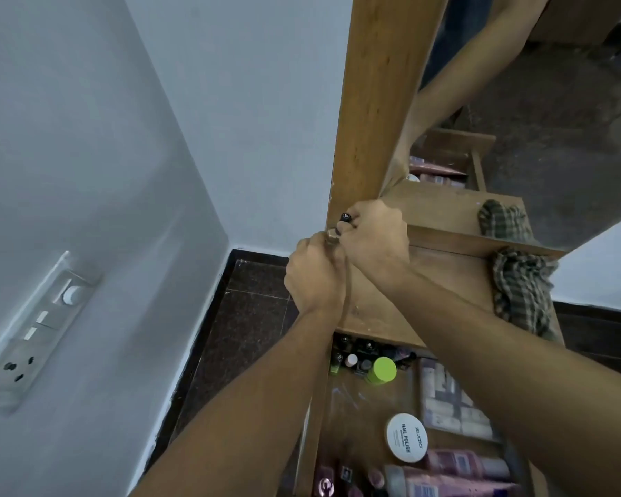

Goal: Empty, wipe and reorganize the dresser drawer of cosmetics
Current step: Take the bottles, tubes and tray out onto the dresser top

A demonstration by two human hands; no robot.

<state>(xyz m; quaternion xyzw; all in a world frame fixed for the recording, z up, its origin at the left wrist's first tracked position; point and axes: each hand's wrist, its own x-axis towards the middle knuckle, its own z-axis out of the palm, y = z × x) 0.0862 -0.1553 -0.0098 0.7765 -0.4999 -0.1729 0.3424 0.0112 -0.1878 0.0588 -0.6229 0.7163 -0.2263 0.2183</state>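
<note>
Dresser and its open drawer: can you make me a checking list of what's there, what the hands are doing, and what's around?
Surface: wooden dresser top, under a wood-framed mirror.
Job's things: open drawer holds a white nail polish tin, a green-lidded jar, small bottles and pink tubes; a checked cloth lies on the top's right side.
Clutter: nothing seen.
Hands: left hand grips a gold-capped item; right hand pinches a black-capped bottle, both at the top's back left corner.
Cables: nothing seen.
Surroundings: pale wall with a switchboard, dark floor tiles.
</note>
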